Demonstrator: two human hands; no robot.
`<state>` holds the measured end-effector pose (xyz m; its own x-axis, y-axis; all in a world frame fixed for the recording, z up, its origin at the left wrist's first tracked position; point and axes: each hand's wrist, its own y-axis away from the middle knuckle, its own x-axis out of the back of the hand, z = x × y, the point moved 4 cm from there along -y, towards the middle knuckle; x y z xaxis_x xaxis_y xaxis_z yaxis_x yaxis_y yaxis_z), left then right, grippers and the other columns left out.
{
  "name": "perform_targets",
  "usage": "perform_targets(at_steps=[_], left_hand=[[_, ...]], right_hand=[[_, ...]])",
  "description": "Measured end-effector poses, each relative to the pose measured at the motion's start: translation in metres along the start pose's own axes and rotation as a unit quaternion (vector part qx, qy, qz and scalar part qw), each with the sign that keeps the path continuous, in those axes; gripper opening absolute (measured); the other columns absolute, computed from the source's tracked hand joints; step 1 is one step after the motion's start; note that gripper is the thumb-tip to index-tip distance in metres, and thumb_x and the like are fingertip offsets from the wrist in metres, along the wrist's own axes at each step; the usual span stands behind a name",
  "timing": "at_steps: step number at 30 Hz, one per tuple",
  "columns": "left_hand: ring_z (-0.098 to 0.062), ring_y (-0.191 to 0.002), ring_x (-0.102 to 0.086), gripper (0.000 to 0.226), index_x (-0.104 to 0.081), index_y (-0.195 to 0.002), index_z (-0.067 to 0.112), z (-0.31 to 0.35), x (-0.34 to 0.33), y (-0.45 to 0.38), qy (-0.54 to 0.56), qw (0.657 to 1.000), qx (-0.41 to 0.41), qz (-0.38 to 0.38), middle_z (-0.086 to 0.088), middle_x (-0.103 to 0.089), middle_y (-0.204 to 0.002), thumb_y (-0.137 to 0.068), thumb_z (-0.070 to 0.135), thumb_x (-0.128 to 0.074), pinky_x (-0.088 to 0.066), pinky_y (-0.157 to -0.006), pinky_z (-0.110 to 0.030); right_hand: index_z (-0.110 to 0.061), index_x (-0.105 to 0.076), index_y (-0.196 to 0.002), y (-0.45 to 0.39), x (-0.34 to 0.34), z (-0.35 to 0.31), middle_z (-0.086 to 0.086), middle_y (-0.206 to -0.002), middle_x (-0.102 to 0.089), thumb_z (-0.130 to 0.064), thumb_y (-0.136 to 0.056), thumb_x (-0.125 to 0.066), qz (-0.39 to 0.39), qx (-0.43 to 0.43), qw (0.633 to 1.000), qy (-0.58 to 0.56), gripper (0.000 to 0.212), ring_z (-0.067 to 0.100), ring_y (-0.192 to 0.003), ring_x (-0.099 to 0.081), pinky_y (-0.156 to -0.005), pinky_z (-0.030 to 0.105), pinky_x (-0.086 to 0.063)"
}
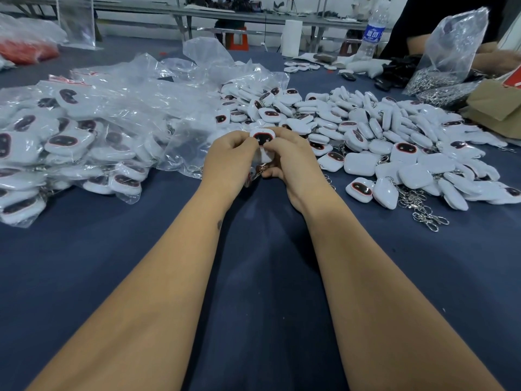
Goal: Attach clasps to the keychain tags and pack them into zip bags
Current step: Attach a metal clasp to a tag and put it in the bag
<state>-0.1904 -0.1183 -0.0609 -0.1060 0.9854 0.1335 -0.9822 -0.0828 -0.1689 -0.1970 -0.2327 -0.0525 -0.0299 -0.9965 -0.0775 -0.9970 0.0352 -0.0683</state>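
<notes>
A white keychain tag (262, 138) with a black, red-rimmed face is held up between both hands at the table's middle. My left hand (229, 158) pinches its left edge and my right hand (287, 162) pinches its right edge. A clear zip bag (260, 158) hangs below the tag between my fingers, and a metal clasp (263, 168) shows under it. A big heap of loose tags (375, 136) lies to the right, with loose clasps (423, 206) at its near edge. Packed bags of tags (70, 142) pile up on the left.
Everything lies on a dark blue table cloth (267, 249). Empty clear bags (180, 80) lie behind the packed pile. At the far right another person's arm (496, 56) holds a bag of clasps (439, 60), beside a water bottle (372, 32) and brown cardboard (493, 108).
</notes>
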Motion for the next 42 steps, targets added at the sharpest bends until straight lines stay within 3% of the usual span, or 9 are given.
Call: perform_targets(at_steps=[5,9,21,26,30,42], left_hand=[[-0.018,-0.049,-0.046,0.024,-0.06,-0.085,-0.002,-0.0012,0.0001,-0.0017,-0.001,1.0,0.001,0.004,-0.004,-0.057,-0.066,-0.085,0.021,-0.053,-0.039,-0.049,-0.027],[-0.017,-0.055,-0.046,0.027,-0.06,-0.09,-0.003,-0.0031,-0.0002,-0.0034,-0.002,1.0,-0.003,0.001,-0.006,-0.056,-0.07,-0.085,0.023,-0.053,-0.038,-0.051,-0.028],[-0.014,-0.051,-0.046,0.019,-0.061,-0.076,0.002,-0.0023,0.0015,-0.0016,-0.003,1.0,-0.008,0.001,-0.002,-0.058,-0.064,-0.082,0.019,-0.054,-0.037,-0.043,-0.02],[-0.012,-0.05,-0.05,0.018,-0.068,-0.076,0.02,-0.0005,0.0014,-0.0005,0.01,1.0,-0.013,-0.005,0.004,-0.059,-0.062,-0.085,0.032,-0.059,-0.041,-0.046,-0.021],[-0.01,-0.046,-0.049,0.015,-0.07,-0.083,0.021,0.0013,0.0014,-0.0006,0.008,1.0,-0.02,0.006,0.008,-0.058,-0.058,-0.091,0.03,-0.061,-0.04,-0.042,-0.019],[-0.001,-0.051,-0.053,0.014,-0.072,-0.085,0.023,0.003,0.003,-0.0007,-0.017,0.999,-0.037,0.036,0.01,-0.063,-0.067,-0.091,0.023,-0.06,-0.042,-0.048,-0.012]], right_hand=[[-0.019,-0.066,-0.091,0.0016,0.0004,-0.0014,0.0,-0.075,-0.064,-0.005,-0.093,-0.049,0.0,0.013,1.0,-0.008,0.022,0.011,-0.06,-0.056,-0.052,0.022,-0.047],[-0.02,-0.066,-0.092,0.0004,0.0006,0.0009,-0.001,-0.076,-0.065,-0.007,-0.094,-0.049,-0.003,0.022,1.0,0.006,0.021,0.012,-0.064,-0.057,-0.055,0.023,-0.048],[-0.022,-0.066,-0.095,0.0002,0.0016,0.0031,-0.001,-0.082,-0.066,-0.012,-0.093,-0.052,-0.001,0.036,0.999,0.025,0.017,0.013,-0.071,-0.058,-0.06,0.025,-0.048],[-0.02,-0.068,-0.101,-0.0011,0.0017,0.0039,-0.002,-0.083,-0.066,-0.01,-0.092,-0.05,-0.006,0.03,0.999,0.025,0.022,0.013,-0.071,-0.059,-0.061,0.025,-0.049],[-0.025,-0.068,-0.095,-0.0009,0.0021,0.0044,-0.005,-0.078,-0.067,-0.008,-0.09,-0.051,-0.016,0.028,0.999,0.006,0.025,0.011,-0.068,-0.06,-0.062,0.025,-0.049],[-0.02,-0.068,-0.107,-0.0039,0.0017,0.0076,0.009,-0.09,-0.066,0.003,-0.08,-0.056,-0.038,0.026,0.999,0.004,0.038,0.016,-0.074,-0.06,-0.059,0.023,-0.047]])
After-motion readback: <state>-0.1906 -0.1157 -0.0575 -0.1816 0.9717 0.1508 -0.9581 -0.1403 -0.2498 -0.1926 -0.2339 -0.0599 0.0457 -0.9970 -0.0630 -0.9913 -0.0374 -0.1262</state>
